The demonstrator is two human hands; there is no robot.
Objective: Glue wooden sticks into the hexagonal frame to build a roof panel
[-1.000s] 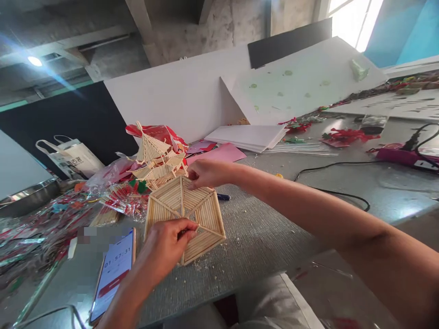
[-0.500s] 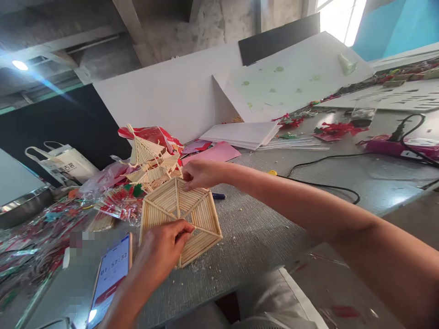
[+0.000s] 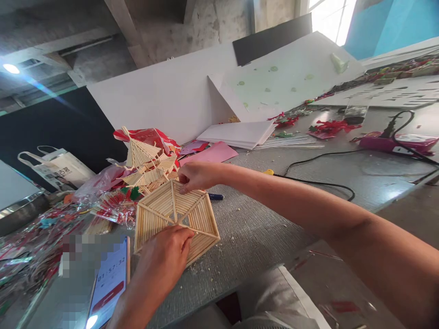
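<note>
By the left hand (image 3: 166, 256), a rib (image 3: 206, 234) close to the middle of the hexagonal stick panel (image 3: 203, 217) is being pinched, thumb and forefinger nearly meeting. At the panel's far edge, the fingers of the right hand (image 3: 195, 177) are being curled inward, seemingly against the sticks; how far apart the tips are being held, and whether anything is being gripped between them, cannot be told. The panel is being steadied on or just above the textured desk (image 3: 254, 219); whether it is lying flat is not being shown clearly. A stick could be pushed loose, it is judged, if the far edge is being pressed hard while only a thin rib is being held. Just behind, the stick model (image 3: 151, 176) is being partly overlapped by the panel and the right hand, so a slender eave could be snapped by a careless knock. The dark blue pen-like object (image 3: 216, 197) could be nudged too, and the phone (image 3: 109, 285) could be bumped by the left forearm.
</note>
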